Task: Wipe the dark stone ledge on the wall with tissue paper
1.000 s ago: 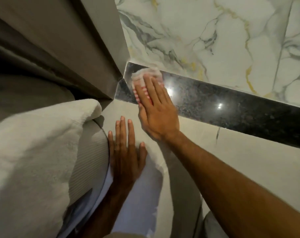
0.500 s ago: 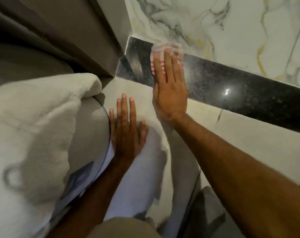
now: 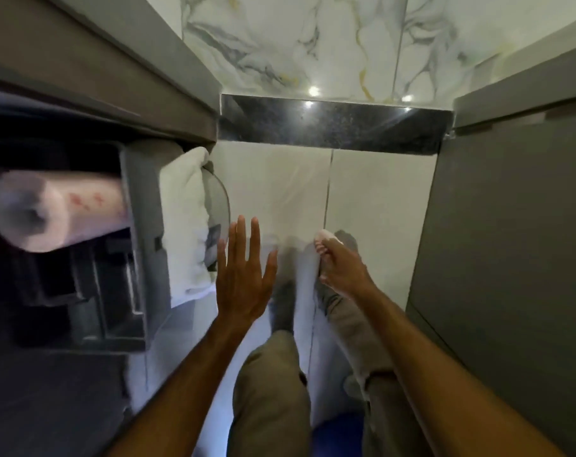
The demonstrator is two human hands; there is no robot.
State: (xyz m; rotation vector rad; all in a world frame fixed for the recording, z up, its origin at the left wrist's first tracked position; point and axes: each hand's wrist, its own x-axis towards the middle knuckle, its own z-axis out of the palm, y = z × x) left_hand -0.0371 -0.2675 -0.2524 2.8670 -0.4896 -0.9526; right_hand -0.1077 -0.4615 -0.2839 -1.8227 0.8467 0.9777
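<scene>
The dark speckled stone ledge [image 3: 332,127] runs across the wall between two grey cabinets, glossy with light spots on it. Well below it, my right hand [image 3: 341,267] is closed on a wad of white tissue paper with red print [image 3: 326,237], off the ledge and in front of the pale wall tiles. My left hand [image 3: 244,275] is spread flat with fingers apart, holding nothing, in front of the same tiles.
A roll of tissue paper [image 3: 52,209] sits in a dark holder [image 3: 128,285] at left. A folded white towel [image 3: 186,225] hangs beside it. Grey cabinets stand at left [image 3: 82,61] and right [image 3: 510,225]. Marble wall [image 3: 313,44] rises above the ledge. My legs show below.
My right hand has come off the ledge and dropped low with the tissue. The view has pulled back, showing the whole ledge, and my left hand has lifted off the wall.
</scene>
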